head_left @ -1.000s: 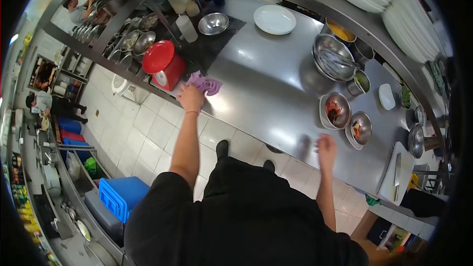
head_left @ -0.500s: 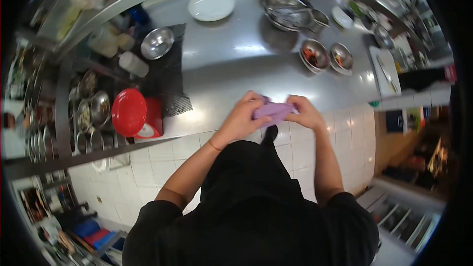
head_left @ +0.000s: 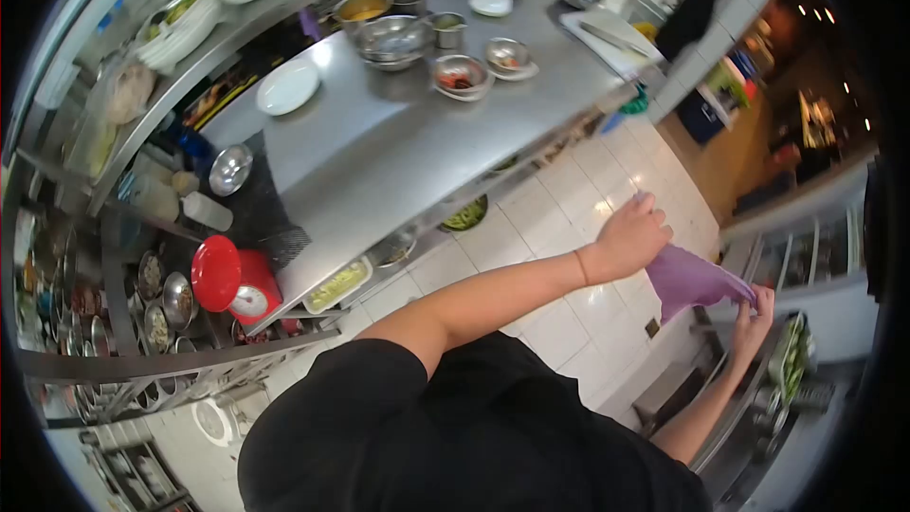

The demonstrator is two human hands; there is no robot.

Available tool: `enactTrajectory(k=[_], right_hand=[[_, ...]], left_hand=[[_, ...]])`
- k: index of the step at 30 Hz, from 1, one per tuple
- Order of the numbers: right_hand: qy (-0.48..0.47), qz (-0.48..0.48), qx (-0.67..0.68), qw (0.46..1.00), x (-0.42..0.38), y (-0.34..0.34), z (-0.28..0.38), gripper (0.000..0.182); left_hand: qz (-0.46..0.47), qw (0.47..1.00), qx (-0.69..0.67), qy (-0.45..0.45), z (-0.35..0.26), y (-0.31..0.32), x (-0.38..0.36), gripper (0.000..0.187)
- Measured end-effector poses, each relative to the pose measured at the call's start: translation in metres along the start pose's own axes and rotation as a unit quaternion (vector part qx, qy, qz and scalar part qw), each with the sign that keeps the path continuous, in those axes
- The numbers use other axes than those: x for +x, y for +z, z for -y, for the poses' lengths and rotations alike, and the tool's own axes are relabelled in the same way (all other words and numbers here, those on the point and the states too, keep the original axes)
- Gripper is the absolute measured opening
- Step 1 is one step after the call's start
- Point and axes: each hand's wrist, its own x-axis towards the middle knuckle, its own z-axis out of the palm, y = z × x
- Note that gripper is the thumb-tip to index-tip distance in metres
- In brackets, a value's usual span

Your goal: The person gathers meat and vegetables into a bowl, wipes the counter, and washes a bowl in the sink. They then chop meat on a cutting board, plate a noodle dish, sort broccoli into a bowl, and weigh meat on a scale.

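A purple cloth (head_left: 690,283) hangs spread between my two hands, over the tiled floor at the right. My left hand (head_left: 633,235) has its fingers closed on the cloth's upper left corner, with the arm stretched across my body. At the cloth's lower right end, my right hand (head_left: 752,315) pinches the edge. The cloth touches neither the counter nor the floor.
The steel counter (head_left: 379,147) holds a white plate (head_left: 288,87), steel bowls (head_left: 462,76) and a white board (head_left: 607,40) with a knife. A red scale (head_left: 248,289) stands at its left end. Containers of greens (head_left: 792,360) are at the right.
My view and body have turned right, away from the counter. Both hands have moved right with the cloth, which was bunched between them and is now opened out.
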Motion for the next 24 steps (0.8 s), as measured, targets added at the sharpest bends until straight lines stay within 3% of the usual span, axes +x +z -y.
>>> enactTrajectory(k=[1, 2, 3, 4, 5, 6, 7, 8, 9, 10, 12, 15, 16, 17, 18, 19, 20, 21, 22, 23, 24], right_hand=[[0.033, -0.105, 0.1, 0.989, -0.031, -0.001, -0.024, 0.016], [0.143, -0.152, 0.182, 0.961, -0.066, 0.018, -0.047, 0.016], [0.172, -0.055, 0.137, 0.974, -0.098, 0.039, -0.074, 0.012], [0.187, 0.047, 0.085, 0.977, -0.129, 0.06, -0.1, 0.011], [0.336, 0.142, 0.141, 0.92, -0.166, 0.077, -0.154, 0.009], [0.354, 0.042, 0.275, 0.893, -0.191, 0.079, -0.178, 0.01], [0.386, -0.009, 0.304, 0.871, -0.202, 0.068, -0.188, 0.011], [0.338, -0.022, 0.355, 0.871, -0.218, 0.065, -0.214, 0.013], [0.333, -0.015, 0.374, 0.866, -0.216, 0.046, -0.211, 0.011], [0.332, 0.003, 0.415, 0.847, -0.224, 0.029, -0.216, 0.009], [0.308, 0.001, 0.463, 0.831, -0.209, -0.014, -0.224, 0.007], [0.28, 0.012, 0.526, 0.803, -0.145, -0.097, -0.216, 0.007], [0.227, -0.03, 0.557, 0.798, -0.114, -0.128, -0.213, 0.015], [0.168, -0.071, 0.585, 0.79, -0.089, -0.153, -0.215, 0.023], [0.148, -0.074, 0.584, 0.795, -0.073, -0.172, -0.221, 0.023], [0.16, -0.053, 0.612, 0.773, -0.06, -0.188, -0.226, 0.034], [0.178, -0.029, 0.64, 0.747, -0.053, -0.197, -0.23, 0.046], [0.168, -0.029, 0.643, 0.747, -0.058, -0.197, -0.233, 0.046], [0.19, -0.012, 0.702, 0.686, -0.076, -0.186, -0.235, 0.053], [0.213, 0.014, 0.758, 0.616, -0.097, -0.166, -0.239, 0.06], [0.184, 0.02, 0.803, 0.567, -0.122, -0.132, -0.26, 0.058]], left_hand=[[0.009, 1.0, -0.01, 0.016, -0.017, 0.023, -0.004, 0.007], [0.024, 1.0, 0.003, 0.018, -0.021, 0.058, -0.014, 0.008], [0.042, 0.999, 0.014, 0.024, -0.02, 0.103, -0.029, 0.009], [0.205, 0.976, 0.047, -0.055, -0.006, 0.181, -0.048, 0.011], [0.209, 0.971, 0.04, -0.112, -0.007, 0.217, -0.065, 0.012], [0.245, 0.965, 0.072, -0.063, -0.015, 0.22, -0.066, 0.014], [0.296, 0.949, 0.0, -0.112, -0.03, 0.22, -0.058, 0.015], [0.287, 0.945, -0.09, -0.13, -0.035, 0.231, -0.056, 0.017], [0.241, 0.963, -0.082, -0.089, -0.039, 0.239, -0.052, 0.017], [0.28, 0.917, -0.223, -0.178, -0.058, 0.221, -0.035, 0.016], [0.315, 0.869, -0.354, -0.145, -0.078, 0.192, 0.0, 0.015], [0.324, 0.836, -0.424, -0.13, -0.12, 0.125, 0.093, 0.014], [0.263, 0.867, -0.401, -0.133, -0.131, 0.113, 0.127, 0.013], [0.22, 0.814, -0.512, -0.161, -0.134, 0.112, 0.157, 0.019], [0.184, 0.768, -0.587, -0.177, -0.146, 0.109, 0.182, 0.034], [0.147, 0.714, -0.657, -0.192, -0.158, 0.107, 0.198, 0.05], [0.139, 0.72, -0.655, -0.185, -0.162, 0.12, 0.2, 0.05], [0.153, 0.633, -0.728, -0.215, -0.159, 0.152, 0.196, 0.068], [0.164, 0.537, -0.79, -0.244, -0.156, 0.183, 0.187, 0.088], [0.171, 0.583, -0.754, -0.25, -0.163, 0.21, 0.168, 0.103], [0.182, 0.535, -0.789, -0.241, -0.2, 0.208, 0.143, 0.106]])
